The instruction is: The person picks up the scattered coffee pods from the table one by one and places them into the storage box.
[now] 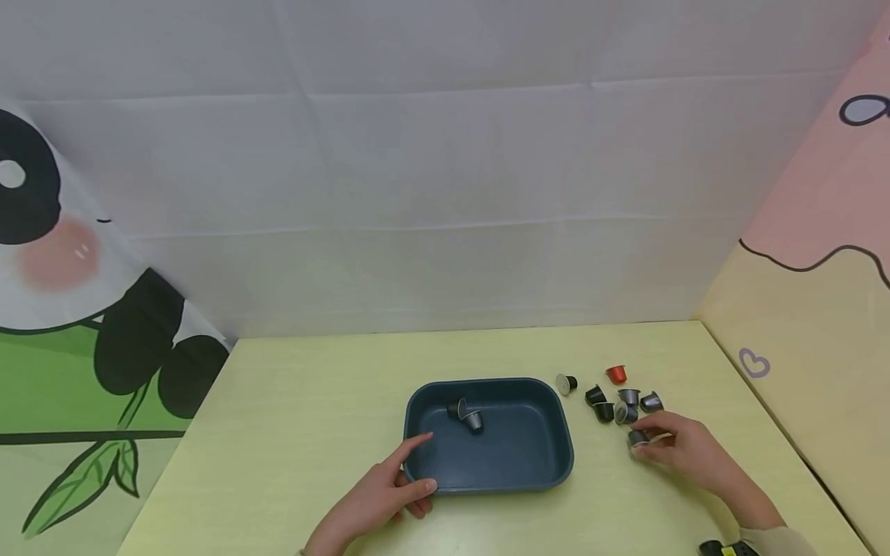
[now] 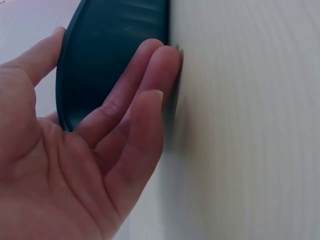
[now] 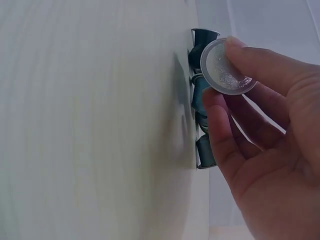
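Observation:
My right hand [image 1: 684, 446] pinches a dark coffee capsule [image 1: 637, 439] between thumb and fingers, right of the tray. In the right wrist view the capsule's silvery foil lid [image 3: 226, 70] faces the camera. At the near left corner of a dark blue tray [image 1: 514, 488], my left hand [image 1: 378, 490] holds the rim, thumb over the edge and other fingers against the outer wall [image 2: 112, 55]. Two capsules lie inside the tray, a dark one [image 1: 456, 408] and a silver-grey one [image 1: 473, 422], touching each other.
Beyond the right hand is a loose cluster of several capsules, among them a black one [image 1: 603, 411] and a grey one [image 1: 651, 401]. A red capsule [image 1: 616, 374] lies behind them. Another with a pale lid [image 1: 565, 384] sits by the tray's far right corner. Printed cloth walls border the pale table [image 1: 313, 394].

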{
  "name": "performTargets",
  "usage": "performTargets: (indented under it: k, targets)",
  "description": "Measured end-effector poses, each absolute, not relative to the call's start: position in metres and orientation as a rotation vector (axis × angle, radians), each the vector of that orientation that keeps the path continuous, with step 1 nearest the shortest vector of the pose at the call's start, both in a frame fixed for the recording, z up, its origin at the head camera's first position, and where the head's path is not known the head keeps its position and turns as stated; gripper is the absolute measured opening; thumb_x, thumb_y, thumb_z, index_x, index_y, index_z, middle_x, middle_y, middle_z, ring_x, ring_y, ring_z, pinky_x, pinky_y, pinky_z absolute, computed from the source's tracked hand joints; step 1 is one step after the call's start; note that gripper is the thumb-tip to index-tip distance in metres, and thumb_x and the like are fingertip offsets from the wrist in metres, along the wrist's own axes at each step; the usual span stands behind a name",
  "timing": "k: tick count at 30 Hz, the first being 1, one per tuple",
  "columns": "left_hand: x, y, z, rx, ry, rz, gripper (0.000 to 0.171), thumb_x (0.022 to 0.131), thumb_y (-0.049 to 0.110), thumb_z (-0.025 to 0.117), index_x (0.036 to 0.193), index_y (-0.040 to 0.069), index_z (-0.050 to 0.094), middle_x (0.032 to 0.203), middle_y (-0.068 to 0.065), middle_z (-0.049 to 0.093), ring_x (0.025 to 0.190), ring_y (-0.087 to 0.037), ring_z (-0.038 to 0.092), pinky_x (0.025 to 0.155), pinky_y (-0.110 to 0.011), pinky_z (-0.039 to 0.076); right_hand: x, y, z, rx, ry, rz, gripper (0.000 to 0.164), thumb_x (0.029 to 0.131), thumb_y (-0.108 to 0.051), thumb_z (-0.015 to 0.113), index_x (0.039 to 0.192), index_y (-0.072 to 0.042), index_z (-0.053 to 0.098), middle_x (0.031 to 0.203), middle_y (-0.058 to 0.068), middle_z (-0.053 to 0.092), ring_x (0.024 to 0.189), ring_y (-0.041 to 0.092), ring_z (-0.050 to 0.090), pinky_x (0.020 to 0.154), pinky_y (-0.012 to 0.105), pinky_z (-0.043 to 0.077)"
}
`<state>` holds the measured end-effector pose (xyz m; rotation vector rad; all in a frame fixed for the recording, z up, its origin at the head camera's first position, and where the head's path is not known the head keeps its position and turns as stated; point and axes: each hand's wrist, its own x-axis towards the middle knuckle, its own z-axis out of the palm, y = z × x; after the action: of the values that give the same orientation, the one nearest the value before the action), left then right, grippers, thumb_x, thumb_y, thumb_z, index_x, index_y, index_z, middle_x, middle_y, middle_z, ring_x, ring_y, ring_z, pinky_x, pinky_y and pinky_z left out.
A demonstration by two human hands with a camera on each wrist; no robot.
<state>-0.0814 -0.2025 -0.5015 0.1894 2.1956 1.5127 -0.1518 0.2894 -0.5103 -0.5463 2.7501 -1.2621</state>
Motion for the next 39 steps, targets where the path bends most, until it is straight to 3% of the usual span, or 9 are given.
performTargets:
  k: [16,25,32,39]
  targets:
    - [-0.081,-0.202,-0.501,0.187,2.188,1.519,0.071,0.097,0.035,0.067,0.156,0.023,0.031,0.082,-0.006,0.073,0.074,-0.026,0.071,0.057,-0.037,0.049,-0.154,0.281,-0.489,-0.547,2.676,-1.285,0.037,0.087,-0.020,0.079,0.117,-0.001,0.069,0.111,0.017,0.067,0.084,0.012,0.069,0.069,0.029,0.056]
    - [-0.081,-0.202,-0.500,0.200,2.193,1.516,0.070,0.097,0.035,0.067,0.157,0.022,0.031,0.082,-0.006,0.073,0.074,-0.026,0.071,0.057,-0.037,0.049,-0.159,0.273,-0.477,-0.617,2.675,-1.326,0.037,0.087,-0.014,0.079,0.118,0.001,0.069,0.109,0.014,0.068,0.091,0.017,0.070,0.071,0.027,0.056]
    - [-0.081,-0.202,-0.502,0.201,2.194,1.519,0.070,0.097,0.035,0.067,0.156,0.022,0.031,0.081,-0.005,0.073,0.073,-0.026,0.071,0.056,-0.037,0.049,-0.159,0.262,-0.464,-0.724,2.621,-1.384,0.036,0.087,-0.010,0.078,0.118,0.003,0.067,0.110,0.018,0.067,0.091,0.016,0.070,0.070,0.027,0.056]
    - [-0.082,-0.202,-0.502,0.199,2.190,1.522,0.071,0.097,0.035,0.067,0.156,0.022,0.031,0.081,-0.006,0.073,0.073,-0.026,0.071,0.057,-0.037,0.049,-0.160,0.250,-0.458,-0.769,2.660,-1.386,0.033,0.085,-0.010,0.080,0.115,-0.002,0.070,0.109,0.011,0.068,0.091,0.014,0.070,0.071,0.026,0.056]
